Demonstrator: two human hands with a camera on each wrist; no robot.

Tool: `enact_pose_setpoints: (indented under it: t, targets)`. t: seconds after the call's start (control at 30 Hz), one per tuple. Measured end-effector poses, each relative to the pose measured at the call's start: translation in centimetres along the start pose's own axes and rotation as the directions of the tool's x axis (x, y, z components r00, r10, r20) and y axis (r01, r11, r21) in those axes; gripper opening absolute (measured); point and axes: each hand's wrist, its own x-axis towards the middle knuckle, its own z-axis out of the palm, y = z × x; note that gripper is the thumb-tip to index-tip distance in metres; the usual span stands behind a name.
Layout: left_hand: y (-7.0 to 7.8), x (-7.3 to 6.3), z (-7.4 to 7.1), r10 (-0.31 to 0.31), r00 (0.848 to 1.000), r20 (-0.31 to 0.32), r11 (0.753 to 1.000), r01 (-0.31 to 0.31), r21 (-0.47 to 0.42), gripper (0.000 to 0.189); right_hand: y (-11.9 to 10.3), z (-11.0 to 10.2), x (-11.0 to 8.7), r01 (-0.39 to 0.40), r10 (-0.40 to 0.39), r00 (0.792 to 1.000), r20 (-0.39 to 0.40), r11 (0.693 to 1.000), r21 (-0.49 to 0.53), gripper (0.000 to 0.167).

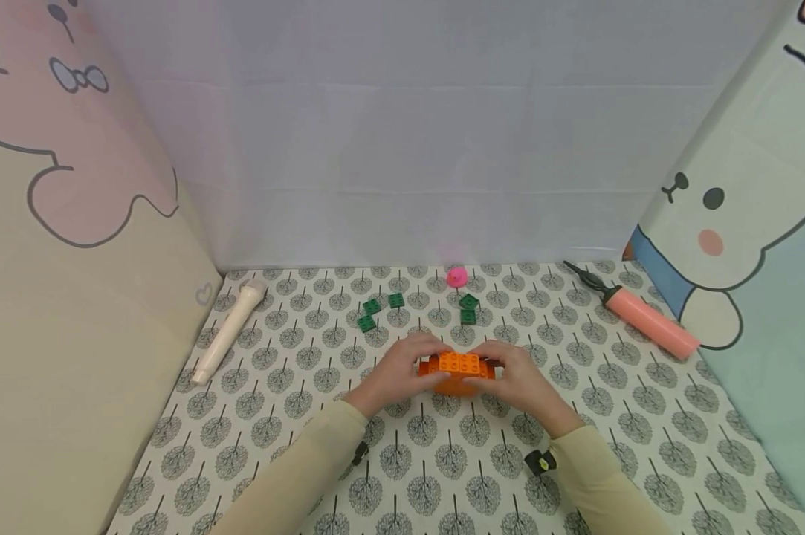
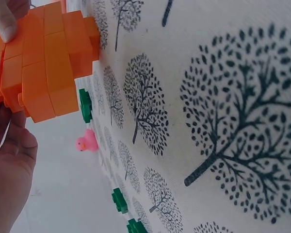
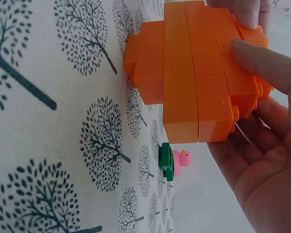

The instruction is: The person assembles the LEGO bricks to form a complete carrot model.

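Note:
A stepped build of orange toy building blocks (image 1: 458,364) stands on the cloth at the middle of the table, studs showing on top. It is narrow at the base, widest in the middle rows and narrower again above. My left hand (image 1: 407,369) grips its left side, thumb on the near face and fingers behind. On the opposite side my right hand (image 1: 517,377) holds it the same way. In the right wrist view the thumb presses the upper rows of the orange blocks (image 3: 184,73), and the left wrist view shows fingertips at their top.
Behind the build lie several small green bricks (image 1: 372,306), with a pink rubber duck (image 1: 457,277) near the back wall. A pale wand-shaped object (image 1: 231,327) lies at the left. A coral hand pump (image 1: 650,321) with a black nozzle lies at the right. Fabric walls enclose three sides.

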Motion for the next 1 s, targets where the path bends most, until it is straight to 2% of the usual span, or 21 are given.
enact_pose_setpoints:
  t: [0.3,0.6,1.0]
  targets:
    - [0.4,-0.3,-0.1,-0.031,0.999,0.023,0.998,0.03,0.063,0.043,-0.1,-0.1,0.1,-0.006,0.006,1.0,0.002,1.0,-0.011,0.028]
    - [0.7,0.0,-0.2,0.007,0.999,0.047,0.994,-0.012,0.112,0.041,-0.2,-0.1,0.2,-0.01,0.01,1.0,0.004,1.0,-0.018,0.029]
    - [1.2,-0.1,-0.3,-0.013,0.997,0.071,0.984,0.001,0.176,0.045,0.0,0.1,0.1,0.006,-0.006,1.0,0.004,1.0,-0.027,0.03]
